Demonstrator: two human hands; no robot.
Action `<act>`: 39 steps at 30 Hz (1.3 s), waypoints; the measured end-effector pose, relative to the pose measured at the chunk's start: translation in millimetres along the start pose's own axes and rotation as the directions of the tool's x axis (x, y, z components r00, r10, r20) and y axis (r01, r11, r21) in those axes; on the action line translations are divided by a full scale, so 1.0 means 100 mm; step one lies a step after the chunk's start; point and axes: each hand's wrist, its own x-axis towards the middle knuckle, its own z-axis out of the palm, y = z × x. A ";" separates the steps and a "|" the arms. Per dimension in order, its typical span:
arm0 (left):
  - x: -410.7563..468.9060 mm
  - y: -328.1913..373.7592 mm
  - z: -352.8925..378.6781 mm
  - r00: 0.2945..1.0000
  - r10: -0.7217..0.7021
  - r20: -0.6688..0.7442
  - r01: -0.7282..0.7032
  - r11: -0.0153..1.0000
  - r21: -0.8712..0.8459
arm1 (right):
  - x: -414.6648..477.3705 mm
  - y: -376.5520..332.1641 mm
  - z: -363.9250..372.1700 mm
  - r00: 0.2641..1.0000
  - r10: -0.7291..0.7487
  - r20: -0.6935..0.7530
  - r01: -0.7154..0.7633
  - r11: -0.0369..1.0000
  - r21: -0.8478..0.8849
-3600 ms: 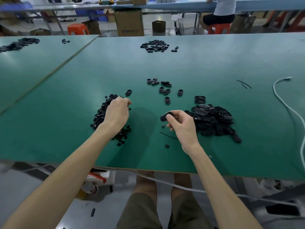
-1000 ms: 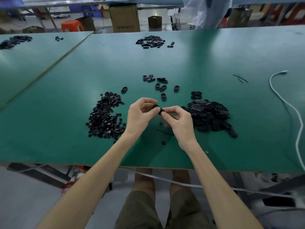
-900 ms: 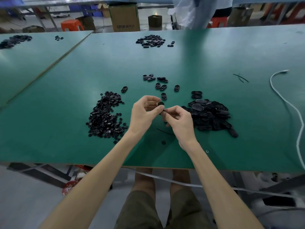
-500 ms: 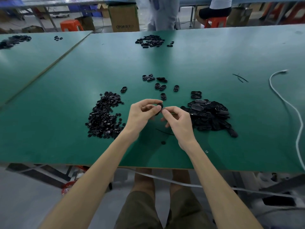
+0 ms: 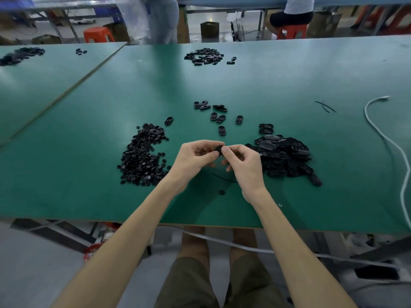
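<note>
A small black piece (image 5: 219, 150) is held just above the tabletop (image 5: 244, 85), in the gap between two heaps of parts, and is pinched from both sides. It is gripped by the thumb and curled fingers of the left hand (image 5: 195, 158) on its left and by the thumb and forefinger of the right hand (image 5: 244, 165) on its right, so that the fingertips of both hands are brought together over it; most of the piece is hidden by them, and its exact shape cannot be told. Just left of the left hand a heap of small round black parts (image 5: 144, 156) is spread on the green surface. Just beside the right hand a heap of larger oval black shells (image 5: 284, 156) is piled. Under the hands a thin black strand (image 5: 223, 178) and a single round part (image 5: 221, 192) are seen lying apart from each other. Beyond the hands a few loose oval pieces (image 5: 219, 117) are scattered, and near the far edge another cluster of black parts (image 5: 204, 56) is laid out. Well to the right a white cable (image 5: 382, 138) is trailed across the tabletop, with two short black strands (image 5: 325, 106) near its end.
</note>
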 end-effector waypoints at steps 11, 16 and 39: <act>-0.02 -0.04 0.01 0.998 -0.050 0.032 0.054 0.987 -0.153 | 0.00 0.00 0.00 1.000 0.007 0.009 -0.007 1.000 -0.002; -0.04 -0.01 0.07 0.996 -0.061 -0.059 0.055 0.993 -0.103 | 0.00 0.01 0.01 1.000 0.013 0.020 -0.013 1.000 -0.003; -0.07 0.03 0.15 0.995 -0.001 -0.102 0.001 1.000 -0.003 | 0.02 0.03 -0.03 0.999 0.034 -0.029 -0.034 0.999 0.030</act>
